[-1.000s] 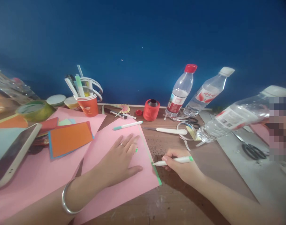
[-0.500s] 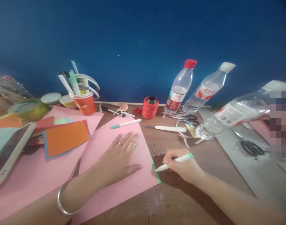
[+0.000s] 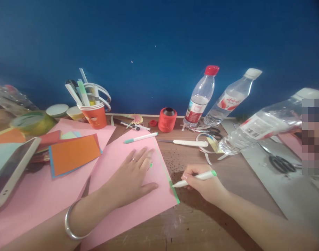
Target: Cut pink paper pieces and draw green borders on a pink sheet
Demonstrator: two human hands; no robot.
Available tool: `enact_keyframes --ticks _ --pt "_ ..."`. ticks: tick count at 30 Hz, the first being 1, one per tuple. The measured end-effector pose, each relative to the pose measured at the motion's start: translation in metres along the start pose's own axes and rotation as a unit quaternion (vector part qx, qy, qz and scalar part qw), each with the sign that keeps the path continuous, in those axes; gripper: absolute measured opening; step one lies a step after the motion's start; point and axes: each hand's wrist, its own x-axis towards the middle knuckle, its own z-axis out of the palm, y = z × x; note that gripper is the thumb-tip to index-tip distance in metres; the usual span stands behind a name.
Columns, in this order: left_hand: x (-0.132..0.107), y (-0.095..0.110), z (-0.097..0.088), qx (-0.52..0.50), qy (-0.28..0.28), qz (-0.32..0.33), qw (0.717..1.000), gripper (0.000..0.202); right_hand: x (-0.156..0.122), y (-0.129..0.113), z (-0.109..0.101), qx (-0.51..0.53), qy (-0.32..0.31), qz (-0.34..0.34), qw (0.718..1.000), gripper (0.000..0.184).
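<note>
My left hand (image 3: 134, 174) lies spread on a pink sheet of paper (image 3: 115, 223), pressing it to the table, with a small green spot showing beside its fingers. My right hand (image 3: 201, 181) grips a white marker (image 3: 193, 178) with a green end. The marker's tip touches the sheet's right edge, where a green band (image 3: 176, 196) runs, thicker near the front corner and thin farther up. A second marker (image 3: 141, 138), white with a teal end, rests across the top of the same sheet.
An orange paper cup (image 3: 95, 116) of pens stands behind a stack of coloured paper (image 3: 76, 155). A phone (image 3: 15, 170) is at left. Red thread (image 3: 167, 120), a white-handled knife (image 3: 191, 143), water bottles (image 3: 200, 101) and scissors (image 3: 282, 164) lie behind and right. Another person is partly visible at far right.
The marker tip in my right hand has shifted slightly up along the sheet's right edge. My left hand stays in place.
</note>
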Motion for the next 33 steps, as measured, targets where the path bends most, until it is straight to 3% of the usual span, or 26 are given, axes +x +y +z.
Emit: enact_keyframes --ticks 16,21,27,33 --pt "0.0015 0.0012 -0.0033 -0.013 -0.007 -0.003 1.000 0.064 -0.0015 -0.0010 -0.0005 -0.003 -0.001 -0.005 1.000 0.024" --pt "0.0023 0.0010 -0.0026 -0.011 -0.007 -0.004 1.000 0.065 -0.0031 -0.0026 -0.0015 -0.003 -0.030 -0.006 1.000 0.021" --pt "0.0014 0.0015 -0.0026 -0.008 -0.010 -0.002 1.000 0.063 -0.0033 -0.0008 -0.0008 0.000 0.005 -0.012 1.000 0.023" --pt "0.0009 0.0000 -0.0015 -0.016 -0.004 -0.003 1.000 0.064 -0.0041 0.0007 -0.0029 0.000 -0.058 -0.023 0.998 0.020"
